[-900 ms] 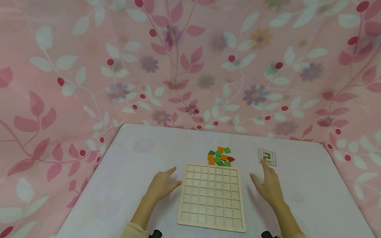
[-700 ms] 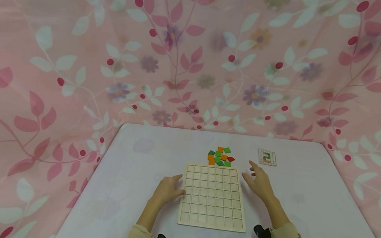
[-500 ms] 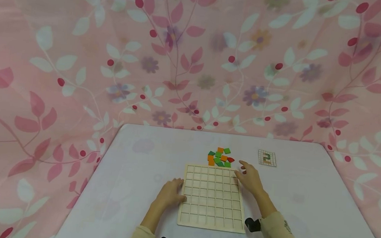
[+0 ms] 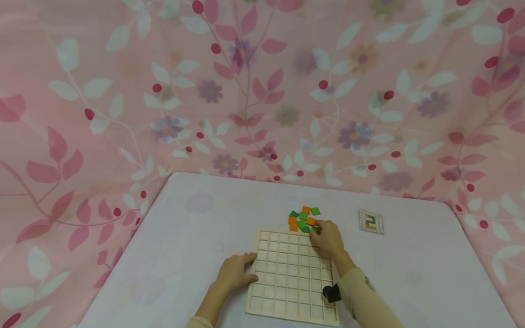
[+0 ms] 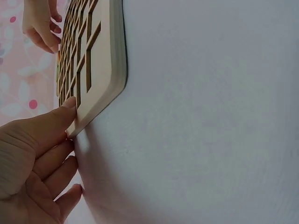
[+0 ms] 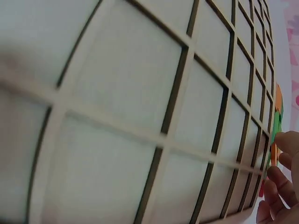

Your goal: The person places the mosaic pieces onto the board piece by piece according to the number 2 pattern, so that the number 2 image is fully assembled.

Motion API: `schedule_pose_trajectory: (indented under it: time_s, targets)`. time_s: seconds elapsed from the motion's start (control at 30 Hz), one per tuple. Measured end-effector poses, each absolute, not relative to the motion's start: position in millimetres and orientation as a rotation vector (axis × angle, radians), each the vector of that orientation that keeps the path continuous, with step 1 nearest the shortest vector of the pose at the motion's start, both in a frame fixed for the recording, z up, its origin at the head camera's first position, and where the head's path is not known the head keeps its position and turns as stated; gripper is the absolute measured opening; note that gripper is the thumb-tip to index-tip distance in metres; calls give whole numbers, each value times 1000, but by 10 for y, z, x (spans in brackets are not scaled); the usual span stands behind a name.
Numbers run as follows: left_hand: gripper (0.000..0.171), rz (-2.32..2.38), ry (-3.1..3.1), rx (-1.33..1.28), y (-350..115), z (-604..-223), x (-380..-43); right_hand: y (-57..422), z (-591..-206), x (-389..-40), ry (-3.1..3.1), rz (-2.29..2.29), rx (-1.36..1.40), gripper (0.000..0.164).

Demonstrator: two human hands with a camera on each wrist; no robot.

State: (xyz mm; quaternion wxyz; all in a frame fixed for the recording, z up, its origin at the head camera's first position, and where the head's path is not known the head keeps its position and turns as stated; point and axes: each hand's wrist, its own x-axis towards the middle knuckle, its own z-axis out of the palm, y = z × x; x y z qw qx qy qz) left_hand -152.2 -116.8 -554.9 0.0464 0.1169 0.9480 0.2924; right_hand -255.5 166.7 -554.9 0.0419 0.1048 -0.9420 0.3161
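A pale wooden board [image 4: 286,318] with a grid of square recesses lies on the table. My left hand [image 4: 232,272] holds its left edge; in the left wrist view the thumb [image 5: 60,116] lies on the rim, with the fingers at the side. Behind the board's far edge lies a loose cluster of small flat tiles, among them an orange tile [image 4: 306,209] and a green tile [image 4: 315,211]. My right hand [image 4: 328,239] reaches over the far right corner with its fingertips at the cluster's near right, covering some tiles. In the right wrist view, thumb and fingers stand apart beside the tiles.
A small gridded card [image 4: 371,222] showing a coloured figure like a 2 lies at the back right. The white table [image 4: 181,240] meets a pink floral curtain [image 4: 269,81] behind. Black wrist cameras [image 4: 332,293] sit near the cuffs.
My right hand has moved left from beside the card to the tiles. My left hand has come down and right onto the board's left edge. The view has shifted slightly.
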Motion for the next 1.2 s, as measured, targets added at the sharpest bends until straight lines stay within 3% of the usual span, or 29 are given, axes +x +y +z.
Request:
schedule_pose_trajectory:
  time_s: [0.33,0.57,0.7,0.93,1.2]
  targets:
    - [62,876,2917,327,-1228,-5549,-1538,1207,-5589,-2756,-2871,852,330,24]
    - [62,926,2899,315,-1215,-5565,-1537,1063,-5513,-2835,-2955,830,332,28]
    - [61,920,2909,326,-1198,-5567,-1531,1109,-5413,-2862,-3108,820,262,33]
    - [62,926,2912,334,-1166,-5580,-1517,1342,-5358,-2839,-3176,893,212,24]
    - [61,938,2914,318,-1165,-5575,-1515,1638,-5387,-2869,-3100,951,408,17]
